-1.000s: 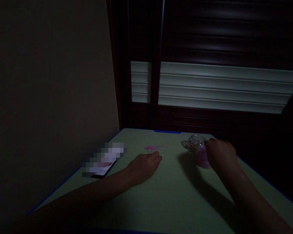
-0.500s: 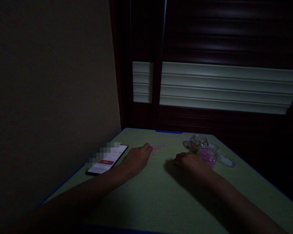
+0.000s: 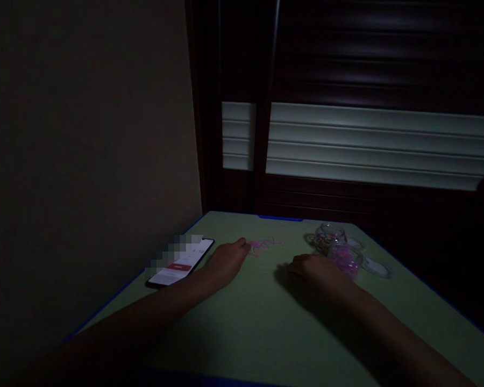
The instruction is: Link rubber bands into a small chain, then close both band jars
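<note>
Thin pink and pale strands (image 3: pixel 266 245) lie in a loose pile on the green table. My left hand (image 3: pixel 229 262) is at the pile's left end, its fingers pressed together; anything between them is too small and dark to tell. To the right, my right hand (image 3: pixel 312 269) is held with curled fingers just above the table, and its fingertips are partly hidden. Beside it stands a clear jar of pink pieces (image 3: pixel 344 258), partly covered by this hand. Behind that is a clear jar of multicoloured pieces (image 3: pixel 329 236).
A lit phone (image 3: pixel 181 264) lies at the table's left edge. Clear lids (image 3: pixel 377 267) rest to the right of the jars. The green table (image 3: pixel 242 333) has a blue edge and meets a wall on the left and a dark slatted panel behind.
The whole view has shifted slightly. Both hands keep nearly the same places and poses over the table.
</note>
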`<state>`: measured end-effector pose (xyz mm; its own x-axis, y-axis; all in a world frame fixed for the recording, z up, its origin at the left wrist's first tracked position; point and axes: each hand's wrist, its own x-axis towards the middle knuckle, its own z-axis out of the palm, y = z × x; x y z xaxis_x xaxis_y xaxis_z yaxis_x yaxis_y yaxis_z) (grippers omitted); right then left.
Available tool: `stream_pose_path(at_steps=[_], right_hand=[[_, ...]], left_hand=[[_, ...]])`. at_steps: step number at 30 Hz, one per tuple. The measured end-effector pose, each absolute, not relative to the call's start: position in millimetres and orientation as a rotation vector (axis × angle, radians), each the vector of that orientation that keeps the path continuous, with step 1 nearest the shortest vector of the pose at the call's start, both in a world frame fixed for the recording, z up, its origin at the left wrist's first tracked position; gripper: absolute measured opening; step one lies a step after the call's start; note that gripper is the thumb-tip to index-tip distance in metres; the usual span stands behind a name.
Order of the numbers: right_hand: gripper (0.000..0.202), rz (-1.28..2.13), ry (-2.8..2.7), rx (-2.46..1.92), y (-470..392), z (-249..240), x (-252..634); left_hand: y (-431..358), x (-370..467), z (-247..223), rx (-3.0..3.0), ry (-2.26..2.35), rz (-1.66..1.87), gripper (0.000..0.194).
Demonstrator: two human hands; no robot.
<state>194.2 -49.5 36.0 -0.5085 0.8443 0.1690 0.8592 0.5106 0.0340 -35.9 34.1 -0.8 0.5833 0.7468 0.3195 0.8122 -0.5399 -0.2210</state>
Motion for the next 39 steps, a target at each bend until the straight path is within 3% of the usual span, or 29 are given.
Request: stream_pose_path(at_steps=[39], right_hand=[[0.029,-0.109,-2.609,-1.444,-48,34,195]], left_hand=[[28,-34,-3,-2.484,-1.243,-0.261,0.027]])
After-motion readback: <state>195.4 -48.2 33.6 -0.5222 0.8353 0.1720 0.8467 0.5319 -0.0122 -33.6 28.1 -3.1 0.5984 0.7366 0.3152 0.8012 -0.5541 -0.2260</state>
